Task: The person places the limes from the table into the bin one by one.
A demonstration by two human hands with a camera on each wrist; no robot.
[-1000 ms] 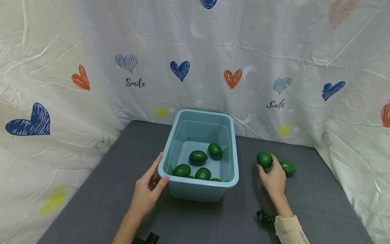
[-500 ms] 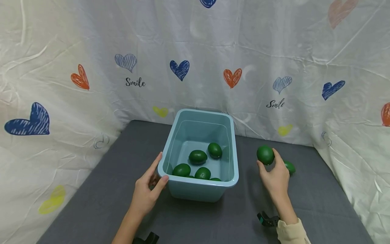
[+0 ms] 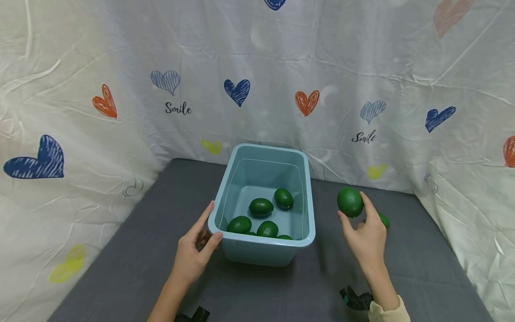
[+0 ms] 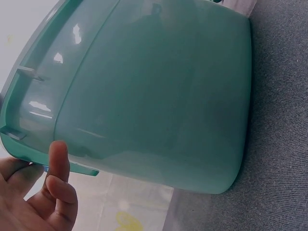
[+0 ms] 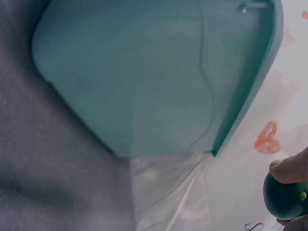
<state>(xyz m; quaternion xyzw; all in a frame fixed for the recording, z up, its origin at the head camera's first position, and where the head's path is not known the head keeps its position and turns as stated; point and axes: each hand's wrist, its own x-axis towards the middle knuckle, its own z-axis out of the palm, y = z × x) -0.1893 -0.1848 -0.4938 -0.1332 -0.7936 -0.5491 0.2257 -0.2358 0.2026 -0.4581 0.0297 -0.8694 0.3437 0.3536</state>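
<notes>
A light blue plastic bin (image 3: 263,250) stands on the dark grey cloth, with several dark green oval fruits (image 3: 261,207) inside. At its near left corner my left hand (image 3: 193,255) holds the rim, thumb on the front side and index finger along the left side. The left wrist view shows other fingers (image 4: 62,190) curled beside the bin wall. Right of the bin, my right hand (image 3: 368,239) pinches one dark green oval fruit (image 3: 350,202) between thumb and fingers, raised above the cloth. Another green fruit (image 3: 385,220) lies behind that hand, partly hidden.
A dark grey cloth (image 3: 132,250) covers the table. Close behind the bin hangs a white curtain (image 3: 273,120) printed with hearts and words; it also borders both sides. A black wrist device (image 3: 356,299) sits by the right wrist, and another (image 3: 195,314) by the left forearm.
My right hand has lifted the green fruit upward off the cloth and drawn slightly nearer, covering more of the fruit left behind. The left hand and the bin have stayed in place.
</notes>
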